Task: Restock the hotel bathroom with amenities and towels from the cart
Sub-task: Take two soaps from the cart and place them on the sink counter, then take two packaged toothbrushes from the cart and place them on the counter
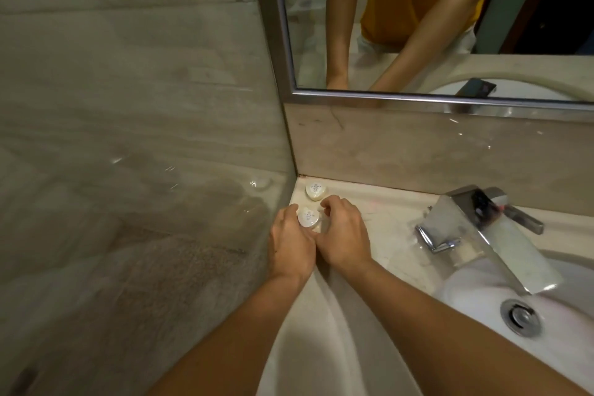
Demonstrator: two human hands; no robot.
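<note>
Two small white heart-shaped amenity bottles stand in the back left corner of the marble counter [379, 202]. The far bottle [315, 191] stands alone against the wall corner. The near bottle [308, 218] sits between my two hands. My left hand [291, 243] curls around its left side, fingers touching it. My right hand [342, 235] cups it from the right, fingers bent over the counter just behind it. Both hands meet at the thumbs in front of the bottle.
A chrome faucet [479, 228] stands to the right over the white sink basin [475, 299] with its drain [520, 317]. A steel-framed mirror [418, 26] hangs above the backsplash. A glossy stone wall [128, 138] closes the left side.
</note>
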